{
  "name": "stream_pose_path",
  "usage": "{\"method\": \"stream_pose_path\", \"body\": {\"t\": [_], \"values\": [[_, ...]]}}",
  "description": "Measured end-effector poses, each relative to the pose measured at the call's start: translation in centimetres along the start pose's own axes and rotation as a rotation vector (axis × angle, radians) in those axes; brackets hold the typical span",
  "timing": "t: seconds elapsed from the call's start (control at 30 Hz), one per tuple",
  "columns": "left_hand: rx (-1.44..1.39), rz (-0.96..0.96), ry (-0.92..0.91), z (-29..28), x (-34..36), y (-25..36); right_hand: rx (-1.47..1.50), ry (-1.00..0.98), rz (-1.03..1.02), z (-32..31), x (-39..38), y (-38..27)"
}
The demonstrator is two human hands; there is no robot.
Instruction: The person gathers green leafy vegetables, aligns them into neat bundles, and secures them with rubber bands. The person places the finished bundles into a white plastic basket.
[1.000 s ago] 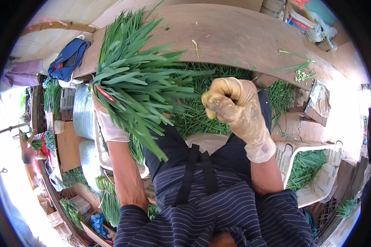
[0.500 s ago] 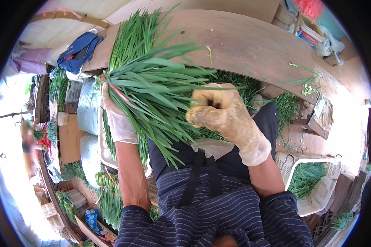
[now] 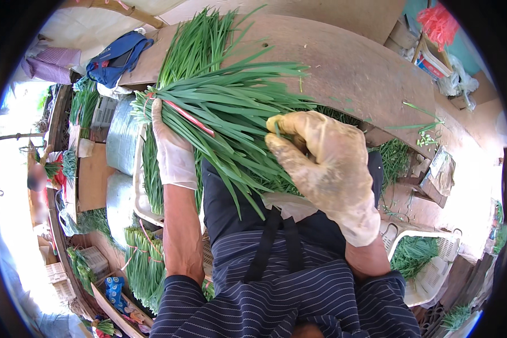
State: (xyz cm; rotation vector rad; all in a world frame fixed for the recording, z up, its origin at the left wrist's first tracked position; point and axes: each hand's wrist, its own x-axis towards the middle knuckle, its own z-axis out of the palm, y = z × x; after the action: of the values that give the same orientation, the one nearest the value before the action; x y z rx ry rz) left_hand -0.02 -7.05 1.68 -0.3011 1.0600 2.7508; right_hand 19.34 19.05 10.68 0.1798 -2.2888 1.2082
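In my left hand [image 3: 166, 132], gloved in thin white, is a bunch of garlic chives [image 3: 225, 107]. A red tie [image 3: 192, 120] circles its pale stem end, with one loose end lying along the leaves. Those leaves fan out rightward above my lap. My right hand [image 3: 332, 163], in a stained yellowish glove, pinches a green chive leaf [image 3: 278, 129] at the leaf tips, thumb against forefinger. Behind the held bunch, a pile of chives [image 3: 197, 45] rests on the wooden board [image 3: 343, 62].
Left of my legs stand a white crate [image 3: 143, 205] and wrapped rolls [image 3: 120, 143]; tied chive bundles [image 3: 143, 265] lie nearer me. A white basket [image 3: 434, 281] with loose greens sits at the right. Leaf scraps [image 3: 393, 163] gather below the board's edge.
My right hand has moved slightly right and nearer me, still pinched. The held bunch shifts slightly right in the picture, along with the whole view.
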Motion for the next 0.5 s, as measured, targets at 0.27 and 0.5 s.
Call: {"method": "stream_pose_path", "body": {"t": [0.27,0.5], "values": [[-0.002,0.041,0.038,0.0,-0.2,0.1,-0.088,0.01,0.069,2.7,1.3,0.7],[-0.005,0.021,0.047,0.4,-0.1,-0.1,0.091,-0.065,0.227,3.0,1.5,0.4]]}}
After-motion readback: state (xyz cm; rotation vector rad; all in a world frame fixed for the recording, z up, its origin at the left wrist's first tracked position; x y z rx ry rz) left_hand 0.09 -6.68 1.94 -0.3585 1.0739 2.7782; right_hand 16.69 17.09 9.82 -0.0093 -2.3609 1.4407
